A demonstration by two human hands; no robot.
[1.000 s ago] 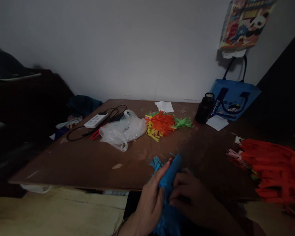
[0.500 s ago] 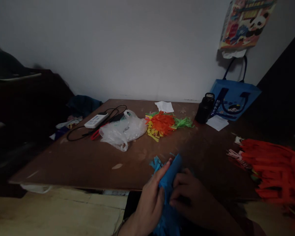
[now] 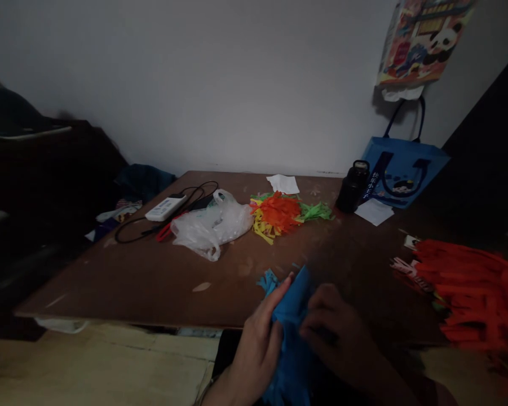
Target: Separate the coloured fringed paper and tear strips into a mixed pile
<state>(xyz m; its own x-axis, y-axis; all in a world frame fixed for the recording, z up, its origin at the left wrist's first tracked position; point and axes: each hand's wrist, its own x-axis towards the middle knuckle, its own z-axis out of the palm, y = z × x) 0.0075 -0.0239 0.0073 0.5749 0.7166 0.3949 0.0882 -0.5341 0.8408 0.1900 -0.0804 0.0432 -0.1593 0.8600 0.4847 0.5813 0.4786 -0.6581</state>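
Note:
At the near edge of the brown table (image 3: 152, 270) both my hands hold a piece of blue fringed paper (image 3: 294, 316). My left hand (image 3: 257, 344) grips its left side with the thumb stretched up along it. My right hand (image 3: 342, 338) presses on its right side with curled fingers. The paper's cut fringe hangs down between my wrists, and a few blue strip ends (image 3: 268, 279) stick out on the table just beyond my left thumb.
A pile of orange, yellow and green paper strips (image 3: 281, 214) and a crumpled clear plastic bag (image 3: 209, 225) lie mid-table. A white remote with black cable (image 3: 164, 207) sits at left, a dark bottle (image 3: 353, 186) and blue tote bag (image 3: 401, 169) at back right, red fringed paper (image 3: 473, 287) at right.
My right hand has slid slightly to the right along the blue paper, and the paper has tipped a little. Everything else on the table stays put.

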